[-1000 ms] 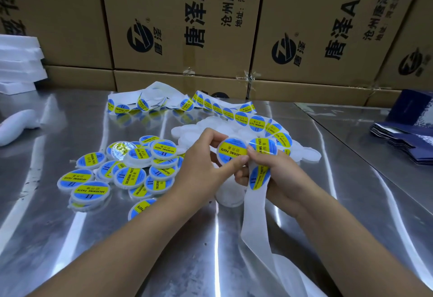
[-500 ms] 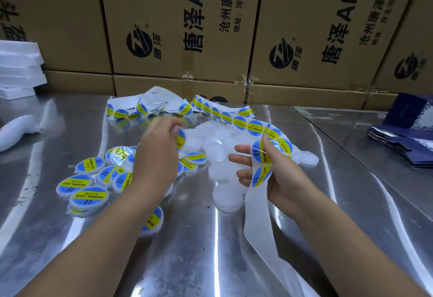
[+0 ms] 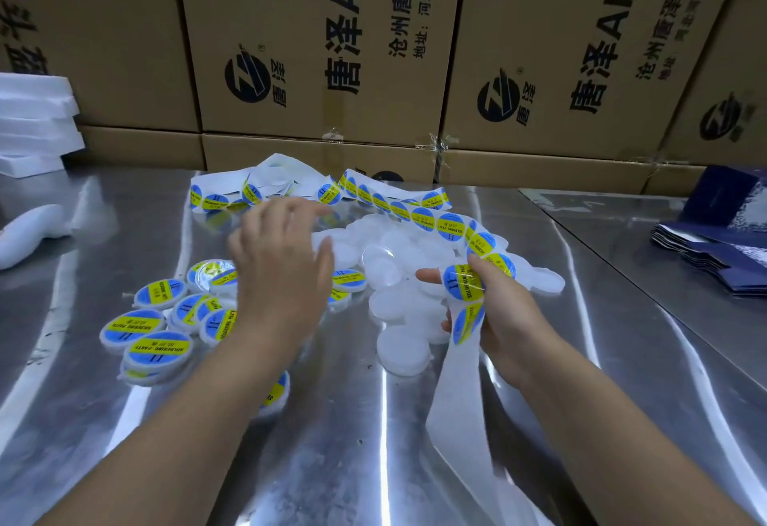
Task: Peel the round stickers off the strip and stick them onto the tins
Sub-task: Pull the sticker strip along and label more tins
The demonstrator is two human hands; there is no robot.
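view: head camera, looking down past both forearms onto the steel table (image 3: 332,463).
left hand (image 3: 282,268): raised over the middle of the table, palm down, fingers straight and spread apart, holding nothing. The outline is blurred, so I cannot tell whether it touches anything beneath it.
right hand (image 3: 502,309): fingers curled round the strip (image 3: 419,214), thumb pressed on one of the stickers (image 3: 462,282). The index finger pokes out to the left from behind the strip.
strip: white backing. It comes out of a crumpled heap at the far side of the table, curves right and toward the camera, and passes through the right hand.
stickers: round, blue with a yellow band and black print, in a single row along the strip down to the right hand. One more sits just below the thumb.
bare backing (image 3: 456,392): plain white, hangs below the right hand and runs off the bottom edge of the frame.
labelled tins (image 3: 157,349): loose pile left of centre, partly hidden by the left hand and forearm. Several overlap, sticker faces up. One lies apart on the near side, half hidden by the left forearm.
plain tins (image 3: 402,353): white and translucent, heaped between the two hands and behind the right hand.
cardboard boxes (image 3: 311,48): stacked along the far edge, with black print and logos.
foam sheets (image 3: 33,122): white stack, far left.
white object (image 3: 29,230): on the table at the left edge, kind not clear.
dark blue packs (image 3: 722,247): flat, in a fanned stack at the right edge.
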